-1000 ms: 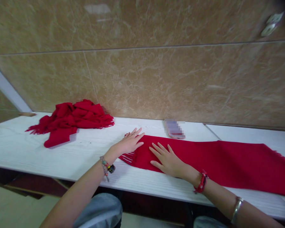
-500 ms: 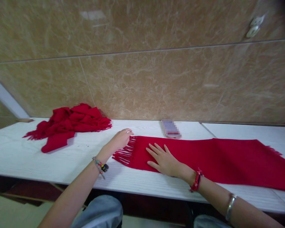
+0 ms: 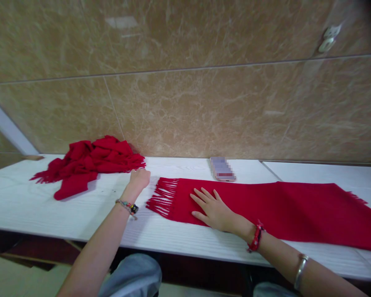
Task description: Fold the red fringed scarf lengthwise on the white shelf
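Observation:
A red scarf point(image 3: 266, 206) lies spread lengthwise along the white table, its fringe point(image 3: 163, 196) at the left end splayed flat. On the scarf near that end, my right hand point(image 3: 214, 210) rests palm down with fingers spread. My left hand point(image 3: 140, 181) is curled into a fist just left of the fringe, apart from it. Its fingertips face away, so whatever it may hold is hidden. Beyond it to the left is a second red fringed cloth point(image 3: 92, 159), crumpled in a heap against the wall.
A phone point(image 3: 221, 169) with a blurred screen lies behind the scarf, near the wall. The white table point(image 3: 111, 218) runs along a brown tiled wall point(image 3: 185, 111). A small white fixture point(image 3: 329, 38) is on the wall at upper right. My knees show below the table edge.
My left hand has left the upper corner of the fringe and moved left, its fingers now curled in. The fringe strands there lie uncovered. My right hand stays in place.

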Motion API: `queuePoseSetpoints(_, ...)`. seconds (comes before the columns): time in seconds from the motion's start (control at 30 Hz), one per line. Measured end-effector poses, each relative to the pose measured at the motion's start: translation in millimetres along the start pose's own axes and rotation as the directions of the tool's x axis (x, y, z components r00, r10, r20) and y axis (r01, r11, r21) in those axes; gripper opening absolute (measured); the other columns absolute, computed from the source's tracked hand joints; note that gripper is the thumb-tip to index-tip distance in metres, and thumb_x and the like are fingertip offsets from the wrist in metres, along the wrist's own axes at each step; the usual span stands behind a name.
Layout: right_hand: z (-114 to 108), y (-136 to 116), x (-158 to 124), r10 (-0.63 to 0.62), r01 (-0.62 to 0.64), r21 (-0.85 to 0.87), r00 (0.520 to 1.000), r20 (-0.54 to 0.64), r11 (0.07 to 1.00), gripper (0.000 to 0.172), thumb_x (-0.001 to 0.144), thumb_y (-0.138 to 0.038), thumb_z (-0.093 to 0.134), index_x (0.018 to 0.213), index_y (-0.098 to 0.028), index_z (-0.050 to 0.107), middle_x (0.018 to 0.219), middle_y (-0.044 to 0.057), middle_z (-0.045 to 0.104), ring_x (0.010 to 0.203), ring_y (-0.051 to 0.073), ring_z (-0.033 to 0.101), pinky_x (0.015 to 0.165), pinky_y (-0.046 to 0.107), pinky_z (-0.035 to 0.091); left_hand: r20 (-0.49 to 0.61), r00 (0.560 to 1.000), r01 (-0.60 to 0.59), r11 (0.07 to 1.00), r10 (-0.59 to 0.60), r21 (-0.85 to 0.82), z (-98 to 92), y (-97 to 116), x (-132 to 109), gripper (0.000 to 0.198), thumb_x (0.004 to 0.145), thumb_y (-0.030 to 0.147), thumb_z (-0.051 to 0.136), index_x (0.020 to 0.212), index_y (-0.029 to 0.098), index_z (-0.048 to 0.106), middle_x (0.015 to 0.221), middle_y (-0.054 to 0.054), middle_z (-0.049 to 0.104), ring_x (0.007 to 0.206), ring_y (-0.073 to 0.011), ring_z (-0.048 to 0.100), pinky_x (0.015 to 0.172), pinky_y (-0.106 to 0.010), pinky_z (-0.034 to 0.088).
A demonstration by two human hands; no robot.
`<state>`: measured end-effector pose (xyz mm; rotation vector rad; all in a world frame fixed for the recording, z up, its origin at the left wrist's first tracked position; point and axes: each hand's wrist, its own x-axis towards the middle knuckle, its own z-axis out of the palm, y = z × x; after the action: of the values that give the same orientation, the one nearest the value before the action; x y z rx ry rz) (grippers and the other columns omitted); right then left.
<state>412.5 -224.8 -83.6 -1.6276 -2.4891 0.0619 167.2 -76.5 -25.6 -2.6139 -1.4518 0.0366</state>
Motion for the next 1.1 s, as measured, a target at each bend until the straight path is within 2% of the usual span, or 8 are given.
queuePoseSetpoints(0.1,-0.1,-0.5,0.3,-0.001,0.001,-0.006,1.0,0.0,1.0,0.06,0.086,-0.054,0.027,0.135,-0.019,0.03,0.142,0.011,0.025,0.13,0.031,0.018,0.1,0.058,0.017,-0.057,0.997,-0.059,0.998,0.059,0.012,-3.4,24.6,6.6,0.036,0.078,0.001,0.033,0.096,0.014,0.061,0.103,-0.009,0.061,0.101,-0.0175,0.052,0.087,-0.029,0.036)
queuePoseSetpoints(0.2,-1.7,-0.6,0.0,-0.004,0.004,-0.003,1.0,0.001,1.0,0.06,0.087,-0.053,0.026,0.135,-0.018,0.031,0.141,0.011,0.025,0.129,0.03,0.018,0.1,0.057,0.017,-0.137,0.935,-0.335,0.941,0.328,-0.036,1.0,58.6,14.5,0.038,0.084,0.009,0.03,0.112,0.017,0.054,0.126,-0.005,0.049,0.117,-0.0132,0.04,0.099,-0.024,0.025)
queuePoseSetpoints(0.3,-4.0,1.8,-1.7,-0.002,0.002,0.006,1.0,-0.002,1.0,0.058,0.088,-0.051,0.024,0.135,-0.018,0.03,0.142,0.01,0.024,0.13,0.03,0.016,0.1,0.058,0.016,-0.038,0.895,-0.446,0.887,0.445,-0.118,11.5,71.6,15.2,0.04,0.09,0.024,0.027,0.127,0.02,0.042,0.138,-0.003,0.035,0.126,-0.0145,0.028,0.103,-0.029,0.02)
queuePoseSetpoints(0.5,-3.4,10.0,-7.3,0.066,-0.066,-0.008,0.998,0.002,0.998,0.055,0.089,-0.047,0.025,0.135,-0.019,0.029,0.142,0.009,0.024,0.13,0.03,0.016,0.099,0.059,0.016,0.233,0.971,-0.03,0.994,0.055,-0.11,25.9,17.9,-1.7,0.053,0.087,0.052,0.026,0.136,0.032,0.024,0.144,-0.003,0.019,0.13,-0.0298,0.016,0.099,-0.053,0.017)
queuePoseSetpoints(0.67,0.1,10.4,-7.7,0.052,-0.052,-0.015,0.998,-0.023,0.999,0.054,0.089,-0.046,0.026,0.135,-0.019,0.031,0.141,0.009,0.026,0.129,0.03,0.019,0.099,0.058,0.017,0.228,0.88,0.393,0.908,-0.417,0.146,16.4,-10.7,-16.1,0.06,0.081,0.06,0.03,0.13,0.026,0.039,0.143,-0.011,0.022,0.129,-0.0388,0.014,0.095,-0.059,0.016)
queuePoseSetpoints(0.83,-2.0,10.7,-7.0,0.049,-0.05,-0.015,0.998,-0.034,0.999,0.056,0.088,-0.049,0.025,0.135,-0.018,0.031,0.142,0.009,0.026,0.129,0.031,0.019,0.099,0.058,0.017,0.099,0.995,-0.026,0.999,0.03,-0.041,3.2,40.3,-12.3,0.05,0.089,0.042,0.028,0.134,0.019,0.03,0.145,-0.009,0.016,0.132,-0.0259,0.009,0.102,-0.046,0.016)
queuePoseSetpoints(0.97,-7.0,11.0,-13.4,0.07,-0.072,-0.039,0.997,-0.044,0.997,0.06,0.087,-0.052,0.025,0.137,-0.018,0.026,0.143,0.01,0.022,0.13,0.032,0.014,0.099,0.06,0.015,0.092,0.934,-0.324,0.926,0.346,-0.195,6.0,82.3,-3.5,0.052,0.09,0.044,0.028,0.138,0.025,0.02,0.146,-0.003,0.009,0.133,-0.0187,0.004,0.105,-0.039,0.013)
queuePoseSetpoints(1.1,-13.4,12.6,-24.0,0.107,-0.106,-0.031,0.994,0.032,0.994,0.059,0.088,-0.052,0.025,0.137,-0.02,0.025,0.143,0.01,0.022,0.13,0.032,0.015,0.099,0.059,0.017,0.252,0.911,-0.263,0.93,0.327,-0.255,22.2,80.8,0.4,0.059,0.087,0.051,0.031,0.138,0.027,0.016,0.146,-0.005,0.006,0.133,-0.0238,0.002,0.104,-0.046,0.011)
